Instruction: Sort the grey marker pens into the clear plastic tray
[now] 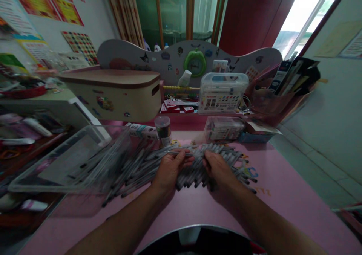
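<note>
A large heap of clear-barrelled pens with dark ends (135, 172) is spread over the pink desk. Above it, my left hand (172, 166) is closed, a slim pen (185, 154) lying across its fingers under the thumb. My right hand (219, 168) is just to the right, over the same heap, with thumb and fingers pinched together near the pen's other end. What sits in that pinch is blurred and partly hidden. At the left, a clear plastic bin (56, 189) lies tilted with more pens inside.
Behind the pens stand a clear round jar (163, 129) and a clear box (224, 129). A cream storage box (121, 96), a transparent carry case (223, 93) and a green clock (195, 63) are at the back. A dark rounded object (195, 243) is at the near edge.
</note>
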`<state>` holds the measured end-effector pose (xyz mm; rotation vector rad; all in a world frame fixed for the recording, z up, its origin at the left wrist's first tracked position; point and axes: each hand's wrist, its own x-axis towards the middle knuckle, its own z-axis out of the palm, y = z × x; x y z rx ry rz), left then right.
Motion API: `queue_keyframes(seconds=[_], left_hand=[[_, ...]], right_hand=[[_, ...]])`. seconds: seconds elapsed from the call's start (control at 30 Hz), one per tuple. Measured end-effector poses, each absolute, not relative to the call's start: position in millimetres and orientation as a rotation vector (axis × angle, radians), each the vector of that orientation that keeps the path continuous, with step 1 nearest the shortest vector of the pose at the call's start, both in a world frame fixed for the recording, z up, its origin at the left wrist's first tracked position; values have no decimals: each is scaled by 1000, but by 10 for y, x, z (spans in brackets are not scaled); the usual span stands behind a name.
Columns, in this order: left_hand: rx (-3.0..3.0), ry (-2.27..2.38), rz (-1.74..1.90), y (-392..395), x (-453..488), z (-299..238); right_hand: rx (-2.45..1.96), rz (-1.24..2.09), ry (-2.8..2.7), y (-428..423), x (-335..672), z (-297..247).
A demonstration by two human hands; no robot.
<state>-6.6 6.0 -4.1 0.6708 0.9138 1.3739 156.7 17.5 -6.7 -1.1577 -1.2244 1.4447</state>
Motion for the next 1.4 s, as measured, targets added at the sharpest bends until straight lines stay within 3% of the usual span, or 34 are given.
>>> queue_keyframes(seconds=[0.23, 0.43, 0.63, 1.2, 1.4], left_hand=[[645, 913, 1389, 60, -67, -26], [673, 920, 1395, 55, -68, -28], [671, 923, 1392, 67, -82, -46], [722, 949, 1416, 47, -83, -20], [727, 951, 1416, 34, -76, 9]], right_hand=[[-1019, 1617, -1048, 164, 1540, -36], [-1114, 1466, -1251, 175, 1573, -26], [-1025, 1646, -1038, 163, 1547, -44], [-1129, 1582, -1161, 151, 1556, -30], [-986, 1740, -984, 151, 1555, -50]])
